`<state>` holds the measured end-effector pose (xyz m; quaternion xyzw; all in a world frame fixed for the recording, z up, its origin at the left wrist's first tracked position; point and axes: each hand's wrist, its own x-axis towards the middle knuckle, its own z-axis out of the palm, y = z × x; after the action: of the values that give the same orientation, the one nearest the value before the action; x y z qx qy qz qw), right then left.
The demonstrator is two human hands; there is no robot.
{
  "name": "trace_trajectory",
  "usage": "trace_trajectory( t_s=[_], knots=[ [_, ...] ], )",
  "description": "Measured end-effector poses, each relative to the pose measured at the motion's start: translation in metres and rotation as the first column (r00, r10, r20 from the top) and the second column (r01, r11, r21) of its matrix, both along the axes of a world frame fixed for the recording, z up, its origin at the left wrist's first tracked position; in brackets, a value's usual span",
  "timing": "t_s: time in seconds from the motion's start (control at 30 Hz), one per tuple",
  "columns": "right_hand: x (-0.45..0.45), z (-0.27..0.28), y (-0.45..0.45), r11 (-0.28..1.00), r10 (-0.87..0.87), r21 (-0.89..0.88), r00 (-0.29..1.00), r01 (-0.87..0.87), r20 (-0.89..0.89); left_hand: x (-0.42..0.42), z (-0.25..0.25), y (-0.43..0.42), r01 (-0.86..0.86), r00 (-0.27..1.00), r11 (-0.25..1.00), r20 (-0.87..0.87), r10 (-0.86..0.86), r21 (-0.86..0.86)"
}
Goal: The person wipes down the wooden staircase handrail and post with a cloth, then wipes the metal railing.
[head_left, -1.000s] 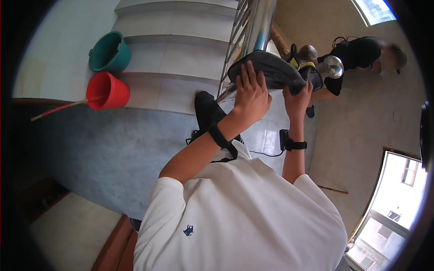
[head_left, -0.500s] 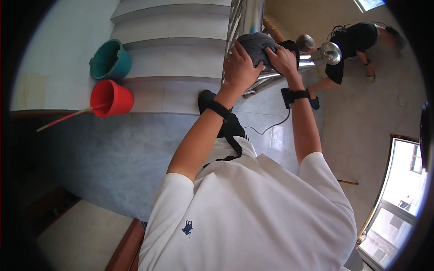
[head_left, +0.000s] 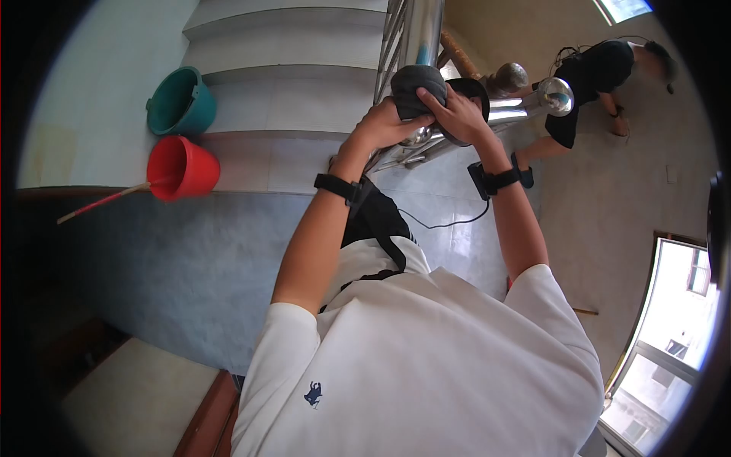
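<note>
A dark grey cloth (head_left: 415,85) is bunched over the end of a shiny metal handrail (head_left: 423,34). My left hand (head_left: 384,124) grips its lower left side with the fingers curled around it. From the right, my right hand (head_left: 461,116) presses on the same cloth, fingers bent over its edge. Just below the hands shows part of a polished metal ball (head_left: 417,137). Behind my right hand is a rounded black thing (head_left: 474,93) whose kind I cannot make out.
Pale stairs (head_left: 289,99) rise at the left. A green bucket (head_left: 183,107) and a red bucket (head_left: 186,169) with a stick (head_left: 103,203) stand there. Another metal ball (head_left: 556,97) tops a rail at the right. Beyond it bends another person (head_left: 598,72) in dark clothes.
The cloth has shifted slightly down and left, uncovering part of the metal ball below. My left hand has moved down and turned more sideways; my right hand has moved slightly left.
</note>
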<state>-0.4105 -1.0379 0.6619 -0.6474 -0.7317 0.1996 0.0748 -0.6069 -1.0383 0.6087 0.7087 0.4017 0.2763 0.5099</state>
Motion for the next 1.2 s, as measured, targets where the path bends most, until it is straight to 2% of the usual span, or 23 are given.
trace_trajectory(
  t_s=[0.1,0.13,0.23,0.3,0.37,0.4,0.5,0.57,0.67,0.73,0.8,0.9,1.0,1.07,1.1,1.13,1.2],
  knots=[
    [-0.006,0.007,0.023,0.992,0.083,-0.103,0.984,-0.067,0.155,-0.005,-0.005,0.015,0.043,0.992,0.984,-0.108,-0.063,-0.174],
    [-0.006,0.008,0.024,0.995,0.099,-0.045,0.988,-0.094,0.123,-0.006,-0.003,0.013,0.028,0.998,0.987,-0.045,-0.035,-0.155],
    [-0.008,0.003,0.03,0.999,-0.015,-0.036,0.997,0.017,0.07,-0.01,0.012,0.009,0.011,0.999,0.955,-0.046,-0.026,-0.296],
    [-0.017,-0.007,0.016,0.959,-0.135,0.249,0.991,0.136,-0.022,-0.013,0.004,0.001,-0.014,0.997,0.946,0.072,0.039,-0.324],
    [-0.032,-0.013,0.001,0.803,-0.296,0.515,0.951,0.299,-0.09,-0.014,-0.012,-0.003,-0.045,0.969,0.943,0.216,0.121,-0.329],
    [-0.035,-0.025,-0.003,0.742,-0.328,0.56,0.928,0.368,-0.175,-0.016,-0.019,-0.003,-0.022,0.975,0.934,0.2,0.099,-0.357],
    [-0.044,-0.041,-0.032,0.659,-0.268,0.632,0.912,0.408,-0.31,-0.029,-0.031,-0.026,-0.051,0.901,0.926,0.383,0.205,-0.375],
    [-0.039,-0.042,-0.051,0.694,-0.198,0.625,0.929,0.357,-0.312,-0.047,-0.038,-0.038,0.013,0.959,0.95,0.272,0.076,-0.312],
    [-0.03,-0.028,-0.072,0.809,-0.178,0.511,0.949,0.291,-0.259,-0.052,-0.001,-0.071,0.059,0.998,0.939,0.033,-0.05,-0.34],
    [-0.032,-0.018,-0.079,0.865,-0.144,0.44,0.959,0.242,-0.244,-0.044,0.01,-0.08,-0.068,0.991,0.985,0.106,0.086,-0.157],
    [-0.026,-0.027,-0.066,0.865,-0.052,0.481,0.979,0.143,-0.198,-0.032,0.011,-0.075,-0.18,0.963,0.982,0.217,0.162,0.065],
    [-0.009,-0.037,-0.046,0.867,0.066,0.497,0.988,0.011,-0.138,-0.006,0.049,-0.055,-0.17,0.931,0.985,0.332,0.152,0.024],
    [-0.003,-0.028,-0.033,0.883,0.09,0.47,0.984,-0.007,-0.154,0.007,0.016,-0.013,-0.143,0.943,0.983,0.286,0.171,-0.116],
    [-0.005,-0.015,-0.023,0.914,0.054,0.405,0.99,0.004,-0.132,-0.005,0.007,0.013,-0.033,0.98,0.903,0.165,0.114,-0.429],
    [-0.004,-0.014,-0.018,0.93,0.035,0.368,0.993,0.01,-0.116,-0.006,0.001,0.018,-0.038,0.977,0.862,0.161,0.138,-0.505],
    [-0.002,-0.02,-0.006,0.897,0.013,0.442,0.999,0.004,-0.036,-0.007,-0.002,0.022,-0.046,0.974,0.815,0.154,0.164,-0.577],
    [-0.007,-0.005,0.001,0.936,-0.027,0.35,0.998,0.047,-0.06,0.002,0.012,0.015,-0.144,0.938,0.81,0.183,0.296,-0.569]
  ],
)
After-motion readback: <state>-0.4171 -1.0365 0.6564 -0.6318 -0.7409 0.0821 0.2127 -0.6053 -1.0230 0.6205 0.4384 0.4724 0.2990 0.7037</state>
